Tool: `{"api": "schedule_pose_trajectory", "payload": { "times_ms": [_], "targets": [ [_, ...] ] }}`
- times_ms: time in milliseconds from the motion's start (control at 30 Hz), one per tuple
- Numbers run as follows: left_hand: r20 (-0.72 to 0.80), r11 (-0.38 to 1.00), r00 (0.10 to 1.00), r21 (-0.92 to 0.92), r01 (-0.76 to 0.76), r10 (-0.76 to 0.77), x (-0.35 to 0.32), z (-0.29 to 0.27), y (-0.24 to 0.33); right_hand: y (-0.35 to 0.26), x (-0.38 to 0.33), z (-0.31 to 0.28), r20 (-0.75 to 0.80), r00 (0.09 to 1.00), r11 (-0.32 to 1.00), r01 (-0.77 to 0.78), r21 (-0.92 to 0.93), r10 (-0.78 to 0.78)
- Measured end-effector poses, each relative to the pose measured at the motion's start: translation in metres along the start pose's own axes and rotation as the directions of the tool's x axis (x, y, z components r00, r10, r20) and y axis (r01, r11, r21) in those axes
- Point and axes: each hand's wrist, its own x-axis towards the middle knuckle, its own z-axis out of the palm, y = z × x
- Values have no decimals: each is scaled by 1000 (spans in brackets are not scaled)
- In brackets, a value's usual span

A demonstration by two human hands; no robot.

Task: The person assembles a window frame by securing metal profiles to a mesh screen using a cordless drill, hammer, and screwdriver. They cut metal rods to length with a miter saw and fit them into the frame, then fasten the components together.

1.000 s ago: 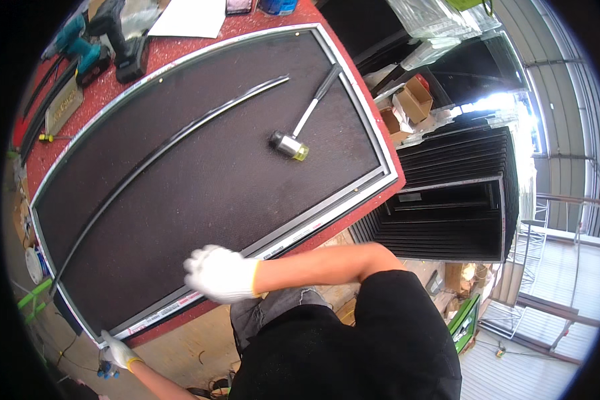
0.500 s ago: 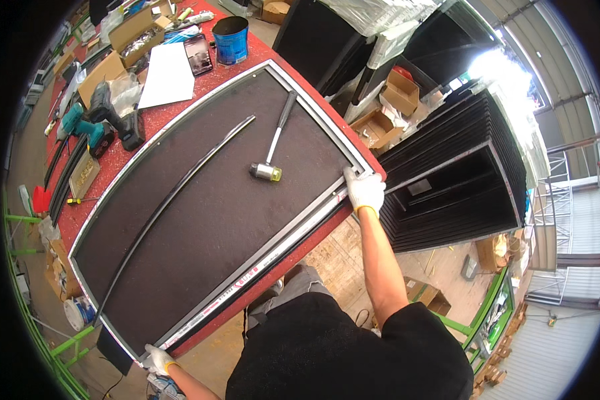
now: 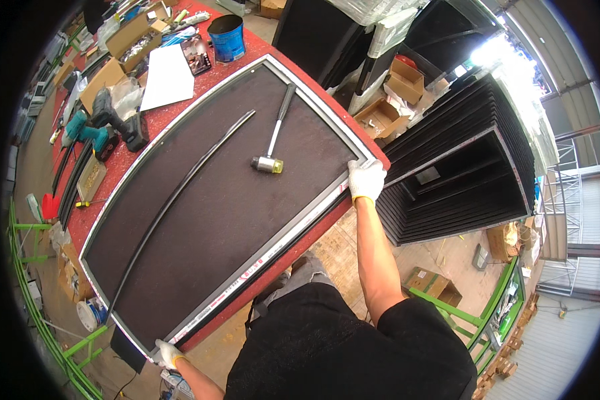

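A large dark panel (image 3: pixel 200 200) with one curved long side lies on a red workbench. A light metal frame (image 3: pixel 317 107) runs round its edge. My right hand (image 3: pixel 366 180), in a white glove, is closed over the frame's near right corner. At the near left corner, my gloved left hand (image 3: pixel 169 354) grips the frame too. Between them runs the near rail (image 3: pixel 247 273), with a printed protective strip on it. On the panel lies a mallet (image 3: pixel 268 163) with a yellow-tipped metal head and dark grip. A long, curved black strip (image 3: pixel 173 197) lies left of it.
Cordless drills (image 3: pixel 113 123), a white sheet (image 3: pixel 168 79), a blue can (image 3: pixel 227 40) and open cardboard boxes (image 3: pixel 137 43) crowd the bench's far left. Right of the bench stands a stack of black frames (image 3: pixel 467 173). Green rails (image 3: pixel 83 343) stand at the lower left.
The gap between the near rail and the rest of the frame has narrowed at the right corner. Both hands remain at the corners. The view has shifted slightly.
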Motion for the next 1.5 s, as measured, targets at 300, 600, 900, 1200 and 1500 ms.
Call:
{"api": "schedule_pose_trajectory", "payload": {
  "times_ms": [300,600,900,1200,1500],
  "targets": [
    [-24,988,990,76,-138,140,-21,-11,-2,33,17,-6,54,985,942,138,305,-162],
    [-77,928,931,138,-346,358,-85,-60,24,37,105,7,498,867,990,-66,125,-5],
    [-135,-67,-5,-458,-886,991,-370,-88,90,-76,70,-28,442,821,576,569,-587,-360],
    [-171,-314,-264,-450,-836,949,-569,-76,167,-159,34,69,413,-280,-293,955,33,-867],
    [-106,-326,-311,-423,-845,944,-645,-65,195,-148,88,1,911,-215,185,938,293,-352]
  ]
}}
